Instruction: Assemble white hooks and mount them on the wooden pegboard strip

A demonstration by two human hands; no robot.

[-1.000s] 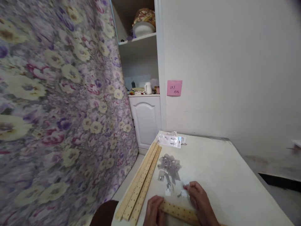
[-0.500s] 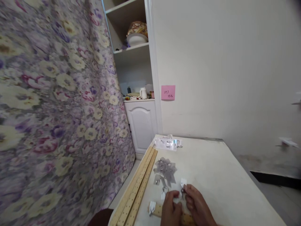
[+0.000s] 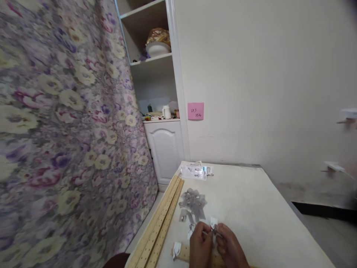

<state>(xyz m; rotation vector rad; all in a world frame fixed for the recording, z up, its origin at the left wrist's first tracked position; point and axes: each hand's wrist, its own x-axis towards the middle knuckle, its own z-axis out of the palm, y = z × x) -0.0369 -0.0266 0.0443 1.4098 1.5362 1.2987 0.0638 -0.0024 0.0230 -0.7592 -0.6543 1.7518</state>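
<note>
My left hand (image 3: pixel 200 245) and my right hand (image 3: pixel 230 247) meet at the near edge of a white table (image 3: pixel 251 208). Both pinch one small white-and-metal clip (image 3: pixel 213 227) between their fingertips. Under the hands lies a short perforated wooden strip (image 3: pixel 185 252) with a white clip (image 3: pixel 176 248) at its left end. Just beyond the hands sits a pile of small clear bags with metal hooks (image 3: pixel 193 204).
Long perforated wooden slats (image 3: pixel 161 223) run along the table's left edge. A clear packet of hooks (image 3: pixel 193 172) lies at the far corner. A floral curtain (image 3: pixel 64 130) hangs on the left. Behind stand a white cabinet (image 3: pixel 164 147) with shelves and a wall with a pink note (image 3: pixel 195 111).
My left hand left the short strip and came up to meet the right one on the small clip. The view has shifted, so the scene sits further left.
</note>
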